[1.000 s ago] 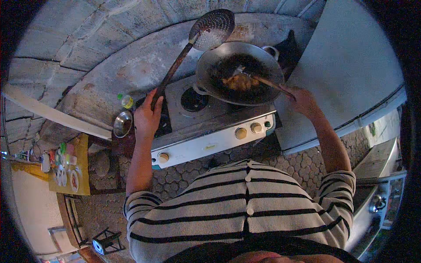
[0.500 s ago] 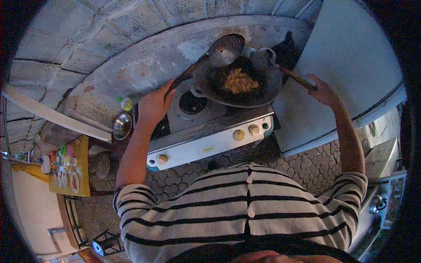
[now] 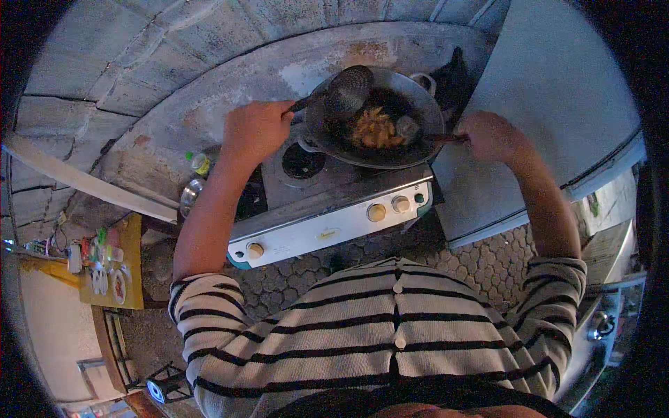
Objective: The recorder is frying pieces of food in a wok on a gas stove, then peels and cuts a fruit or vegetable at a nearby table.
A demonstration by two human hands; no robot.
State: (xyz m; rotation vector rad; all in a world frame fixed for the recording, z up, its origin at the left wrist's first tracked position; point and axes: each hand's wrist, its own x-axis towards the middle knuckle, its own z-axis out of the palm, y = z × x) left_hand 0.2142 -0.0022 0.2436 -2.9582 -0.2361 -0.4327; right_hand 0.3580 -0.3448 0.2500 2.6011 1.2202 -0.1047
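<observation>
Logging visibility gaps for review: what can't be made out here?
In the head view:
Grip end of the skimmer: covered by the left hand.
Food in the wok: too dim and grainy to identify.
What's under the wok: hidden by it.
Metal bowl: partly behind the left forearm.
Items on the yellow table: too small.

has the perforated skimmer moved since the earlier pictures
Yes, downward in the view, closer to the bare burner: the skimmer head went from beyond the far rim of the wok to over its inside.
</observation>
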